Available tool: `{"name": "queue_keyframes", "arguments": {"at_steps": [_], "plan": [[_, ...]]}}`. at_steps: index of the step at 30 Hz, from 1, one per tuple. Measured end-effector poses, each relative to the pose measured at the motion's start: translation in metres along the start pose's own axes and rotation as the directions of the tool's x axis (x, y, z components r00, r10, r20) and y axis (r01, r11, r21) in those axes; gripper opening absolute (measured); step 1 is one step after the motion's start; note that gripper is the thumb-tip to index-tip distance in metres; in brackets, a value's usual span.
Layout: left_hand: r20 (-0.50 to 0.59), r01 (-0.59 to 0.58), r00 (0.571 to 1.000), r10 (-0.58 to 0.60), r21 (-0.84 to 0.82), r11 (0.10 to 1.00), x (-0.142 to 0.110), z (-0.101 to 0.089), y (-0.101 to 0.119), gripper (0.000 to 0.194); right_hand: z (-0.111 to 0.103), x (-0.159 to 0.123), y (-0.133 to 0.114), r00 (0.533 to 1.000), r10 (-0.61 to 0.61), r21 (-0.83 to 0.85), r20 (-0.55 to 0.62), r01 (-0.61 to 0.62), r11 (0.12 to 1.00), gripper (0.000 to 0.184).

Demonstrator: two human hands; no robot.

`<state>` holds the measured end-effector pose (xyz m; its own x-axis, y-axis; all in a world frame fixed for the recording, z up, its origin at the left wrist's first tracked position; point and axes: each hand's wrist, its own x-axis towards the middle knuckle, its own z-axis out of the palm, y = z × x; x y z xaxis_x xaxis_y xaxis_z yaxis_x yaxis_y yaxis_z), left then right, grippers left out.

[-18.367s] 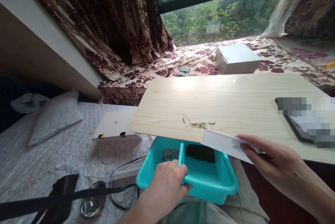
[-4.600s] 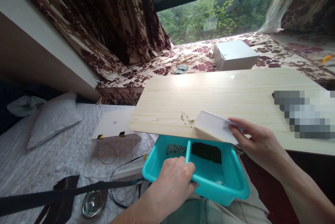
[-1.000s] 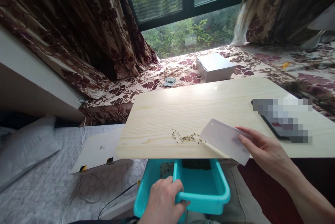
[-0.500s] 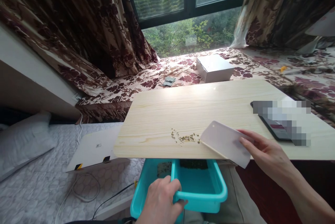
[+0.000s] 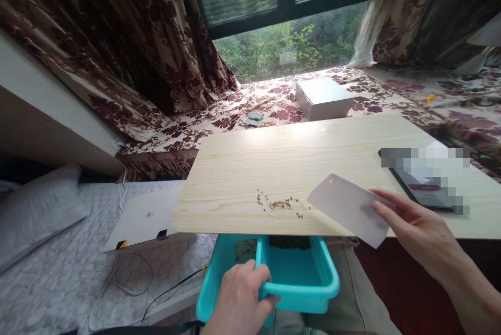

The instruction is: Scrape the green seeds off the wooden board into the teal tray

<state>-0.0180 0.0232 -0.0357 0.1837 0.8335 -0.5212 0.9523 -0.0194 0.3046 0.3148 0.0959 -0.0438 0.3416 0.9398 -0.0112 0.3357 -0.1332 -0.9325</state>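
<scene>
My left hand [image 5: 245, 293] is closed on the near rim and divider of a turquoise two-compartment plastic bin [image 5: 299, 289], held under the table's front edge. Dark green bits lie at the back of its right compartment, and a pale patch with dark specks shows in the left one. In my right hand [image 5: 415, 223] a flat white plastic scraper [image 5: 348, 207] is pinched by its right end, tilted over the table near the front edge. To the scraper's left, small greenish-brown seed-like bits [image 5: 281, 203] lie scattered on the light wooden table [image 5: 230, 168].
A dark tablet-like device [image 5: 418, 189], partly pixelated, lies on the table's right side. A white box [image 5: 324, 96] and a folded grey-green cloth [image 5: 254, 118] rest on the floral window seat. Left of the table, a white carton [image 5: 144, 220] and cables lie on the quilted bed.
My right hand has drawn the scraper a little to the right, away from the scattered bits. A few bits now lie apart at the right of the group. My left hand keeps its hold.
</scene>
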Motion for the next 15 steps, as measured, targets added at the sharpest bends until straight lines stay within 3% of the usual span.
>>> {"name": "queue_keyframes", "arguments": {"at_steps": [4, 10, 15], "plan": [[0.0, -0.007, 1.0, 0.007, -0.006, 1.0, 0.0, 0.001, -0.001, 0.008, -0.005, 0.004, 0.007, 0.997, 0.037, 0.006, -0.065, -0.036, 0.999, 0.036], [-0.022, -0.017, 1.0, 0.017, 0.001, 1.0, -0.001, 0.003, -0.001, 0.008, 0.001, 0.0, 0.0, 0.993, 0.107, 0.001, 0.056, -0.107, 0.994, 0.042], [-0.003, 0.002, 1.0, -0.002, 0.006, 1.0, -0.004, -0.001, 0.001, 0.009, 0.006, -0.003, -0.005, 0.994, 0.067, 0.005, 0.089, -0.068, 0.998, 0.043]]}}
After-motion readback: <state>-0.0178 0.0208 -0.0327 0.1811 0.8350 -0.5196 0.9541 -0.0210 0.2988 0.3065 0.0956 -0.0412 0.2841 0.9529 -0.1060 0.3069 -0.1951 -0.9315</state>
